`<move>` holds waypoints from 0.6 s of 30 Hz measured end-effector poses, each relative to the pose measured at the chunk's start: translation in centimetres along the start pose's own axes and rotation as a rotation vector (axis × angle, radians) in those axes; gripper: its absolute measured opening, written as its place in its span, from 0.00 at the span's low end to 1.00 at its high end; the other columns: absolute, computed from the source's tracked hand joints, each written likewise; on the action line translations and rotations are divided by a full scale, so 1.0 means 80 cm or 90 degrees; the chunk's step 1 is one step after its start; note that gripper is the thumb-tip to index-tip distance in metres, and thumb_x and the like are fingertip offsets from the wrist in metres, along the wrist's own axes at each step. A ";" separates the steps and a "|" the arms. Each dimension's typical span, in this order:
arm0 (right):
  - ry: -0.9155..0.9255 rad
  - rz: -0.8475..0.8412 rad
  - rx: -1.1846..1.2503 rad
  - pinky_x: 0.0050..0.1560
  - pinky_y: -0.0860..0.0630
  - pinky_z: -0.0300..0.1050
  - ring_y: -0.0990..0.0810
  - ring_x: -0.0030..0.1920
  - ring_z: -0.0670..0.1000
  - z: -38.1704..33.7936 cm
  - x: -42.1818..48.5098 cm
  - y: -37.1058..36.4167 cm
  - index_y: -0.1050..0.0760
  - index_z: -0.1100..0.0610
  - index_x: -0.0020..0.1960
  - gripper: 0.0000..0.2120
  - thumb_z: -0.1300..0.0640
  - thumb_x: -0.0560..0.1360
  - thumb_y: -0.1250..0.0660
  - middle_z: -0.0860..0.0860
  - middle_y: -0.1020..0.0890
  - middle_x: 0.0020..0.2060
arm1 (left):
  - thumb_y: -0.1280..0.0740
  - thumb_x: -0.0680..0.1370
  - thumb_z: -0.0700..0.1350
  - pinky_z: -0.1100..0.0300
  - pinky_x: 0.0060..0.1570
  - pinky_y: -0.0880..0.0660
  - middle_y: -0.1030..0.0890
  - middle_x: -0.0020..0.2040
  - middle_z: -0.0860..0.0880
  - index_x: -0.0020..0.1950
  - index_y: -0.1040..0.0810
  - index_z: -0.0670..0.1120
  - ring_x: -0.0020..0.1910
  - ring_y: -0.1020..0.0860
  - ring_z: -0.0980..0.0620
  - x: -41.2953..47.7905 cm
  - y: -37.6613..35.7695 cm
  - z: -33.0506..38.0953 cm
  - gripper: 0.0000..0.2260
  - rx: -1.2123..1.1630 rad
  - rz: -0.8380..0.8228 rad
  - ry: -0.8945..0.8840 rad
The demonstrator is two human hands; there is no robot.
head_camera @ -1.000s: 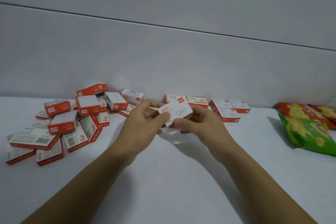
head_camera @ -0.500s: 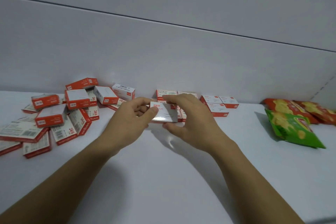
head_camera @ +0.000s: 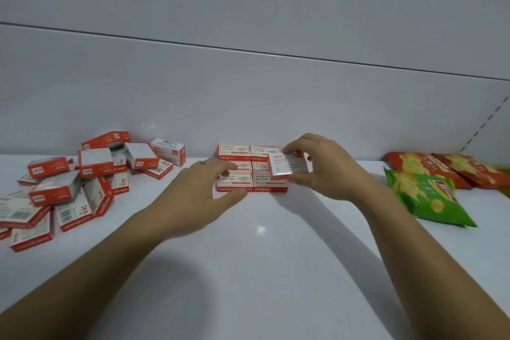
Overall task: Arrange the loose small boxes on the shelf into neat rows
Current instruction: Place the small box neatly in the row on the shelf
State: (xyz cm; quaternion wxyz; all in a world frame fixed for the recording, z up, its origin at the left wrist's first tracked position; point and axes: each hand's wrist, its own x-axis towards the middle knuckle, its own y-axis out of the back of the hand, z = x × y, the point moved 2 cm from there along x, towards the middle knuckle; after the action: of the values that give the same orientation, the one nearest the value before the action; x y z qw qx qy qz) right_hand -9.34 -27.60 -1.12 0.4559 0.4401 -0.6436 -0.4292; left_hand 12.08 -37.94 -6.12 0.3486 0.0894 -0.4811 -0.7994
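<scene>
My right hand [head_camera: 323, 171] pinches a small white and red box [head_camera: 288, 167] between thumb and fingers, holding it just above the right side of the arranged boxes [head_camera: 252, 167]. Those lie flat in two columns near the back wall. My left hand [head_camera: 201, 190] hovers with relaxed, spread fingers at the left edge of that block, its fingertips near the front-left box [head_camera: 234, 183], and holds nothing. A loose pile of several red and white boxes [head_camera: 82, 176] sprawls on the white shelf [head_camera: 254, 270] at the left.
Green [head_camera: 425, 196] and red [head_camera: 441, 168] chip bags lie on the shelf at the right. The white back wall [head_camera: 248, 105] stands right behind the boxes. Bare shelf surface stretches in front of my hands.
The box was held by both hands; my left hand has let go and my right hand has carried it to the right, over the arranged block. The view shifted closer to that block.
</scene>
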 end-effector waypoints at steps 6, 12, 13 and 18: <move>-0.139 0.041 0.006 0.56 0.31 0.44 0.27 0.60 0.51 0.094 -0.003 0.015 0.31 0.48 0.68 0.24 0.56 0.74 0.30 0.47 0.24 0.60 | 0.44 0.75 0.66 0.51 0.64 0.39 0.30 0.69 0.55 0.70 0.35 0.56 0.66 0.34 0.52 0.037 -0.016 0.045 0.26 0.244 0.023 -0.083; -0.183 0.082 -0.004 0.49 0.33 0.43 0.26 0.58 0.54 0.143 -0.016 0.004 0.28 0.48 0.66 0.21 0.58 0.75 0.31 0.50 0.23 0.59 | 0.44 0.76 0.65 0.52 0.66 0.43 0.30 0.68 0.56 0.68 0.33 0.57 0.66 0.34 0.52 0.052 -0.052 0.079 0.23 0.219 0.003 -0.038; -0.184 0.074 -0.006 0.47 0.35 0.43 0.26 0.57 0.54 0.146 -0.018 0.001 0.27 0.48 0.65 0.19 0.57 0.74 0.31 0.49 0.23 0.58 | 0.45 0.77 0.64 0.51 0.66 0.42 0.30 0.68 0.56 0.68 0.33 0.57 0.66 0.34 0.52 0.052 -0.057 0.081 0.23 0.226 0.007 -0.028; -0.168 0.039 -0.042 0.43 0.37 0.42 0.26 0.55 0.53 0.155 -0.023 -0.008 0.25 0.48 0.61 0.18 0.56 0.72 0.28 0.48 0.24 0.55 | 0.46 0.78 0.60 0.49 0.61 0.37 0.26 0.65 0.52 0.67 0.30 0.53 0.63 0.31 0.49 0.042 -0.078 0.092 0.21 0.295 0.028 -0.060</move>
State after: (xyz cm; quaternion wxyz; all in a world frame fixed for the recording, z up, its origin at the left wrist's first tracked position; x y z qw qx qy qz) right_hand -20.81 -24.08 -4.76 0.3944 0.3444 -0.6968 -0.4903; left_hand 3.14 -33.08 -6.79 0.3129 0.1190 -0.6692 -0.6634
